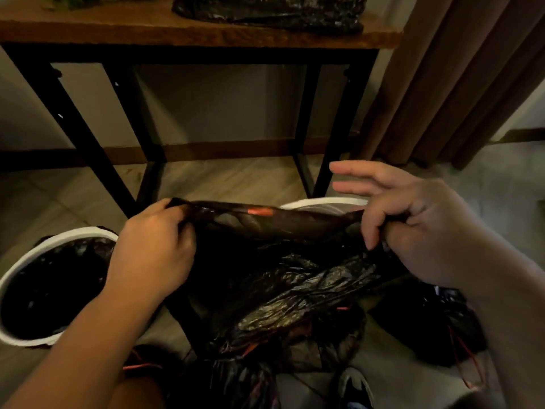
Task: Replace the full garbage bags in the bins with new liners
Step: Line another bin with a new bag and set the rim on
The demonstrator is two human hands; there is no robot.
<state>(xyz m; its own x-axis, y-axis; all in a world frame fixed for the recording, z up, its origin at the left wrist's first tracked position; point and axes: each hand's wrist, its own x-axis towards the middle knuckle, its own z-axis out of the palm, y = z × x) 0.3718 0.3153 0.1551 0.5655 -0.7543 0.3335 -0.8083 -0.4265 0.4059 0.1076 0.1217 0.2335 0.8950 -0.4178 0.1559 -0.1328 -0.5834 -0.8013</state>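
Down low, near the floor (236, 178), two bare hands held a thin black liner (295, 231) stretched out between them. The left hand (153, 249) had its fingers curled round the liner's top edge, so its grip was tight on the plastic. The right hand (413, 225) pinched the other end of that edge with its thumb and its lower fingers, while its upper fingers stuck out straight. A small red strip (259, 211) showed on the top edge between the two hands. The rest of the liner hung down, all crinkled and shiny. A white bin (35, 255) stood on the floor at the left, just beside the left hand, and it had black plastic inside it. A second white bin (321, 202) stood behind the stretched liner, and only part of its rim showed above the edge. A dark stuffed bag (427, 326) lay on the floor at the right, under the right arm, and thin red strings showed beside it. More black plastic lay bunched near the bottom, close to a dark shoe (354, 385). Behind it all stood a wooden bench (147, 28) with black legs. A flat pile of black bags (271, 11) lay on top of it. A brown curtain (457, 78) hung at the right.
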